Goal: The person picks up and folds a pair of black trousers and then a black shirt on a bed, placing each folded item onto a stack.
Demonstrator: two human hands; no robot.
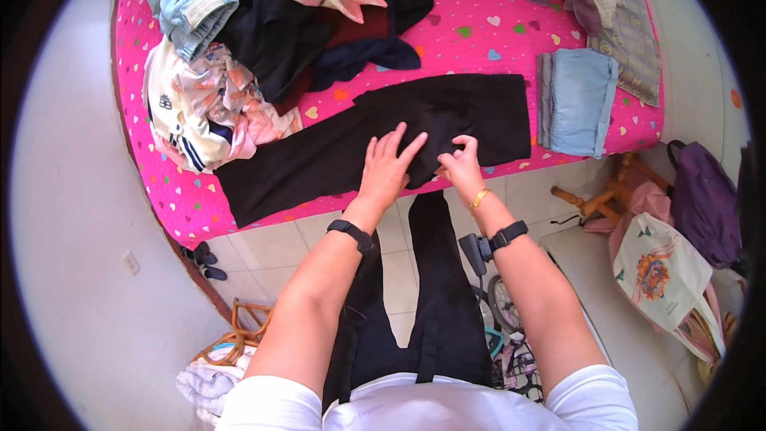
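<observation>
A pair of black trousers (311,152) lies stretched sideways along the near edge of the bed, its wide waist end to the right and the leg end to the left. On its middle, my left hand (384,169) rests with fingers spread, pressing the cloth. Close by on the right, my right hand (463,166) has curled fingers, pinching the black fabric near its lower edge; the fingertips are partly hidden. Creases show in the cloth between both hands. Just past the waist end sits a folded stack with light-blue denim (581,100) on top and grey cloth beneath.
The bed has a pink heart-patterned sheet (471,28). Rumpled clothes (279,40) heap at the far left, and a grey pillow (626,40) lies at the far right. A purple bag (706,207) and white tote (661,271) hang at right. A rattan chair (247,327) stands lower left.
</observation>
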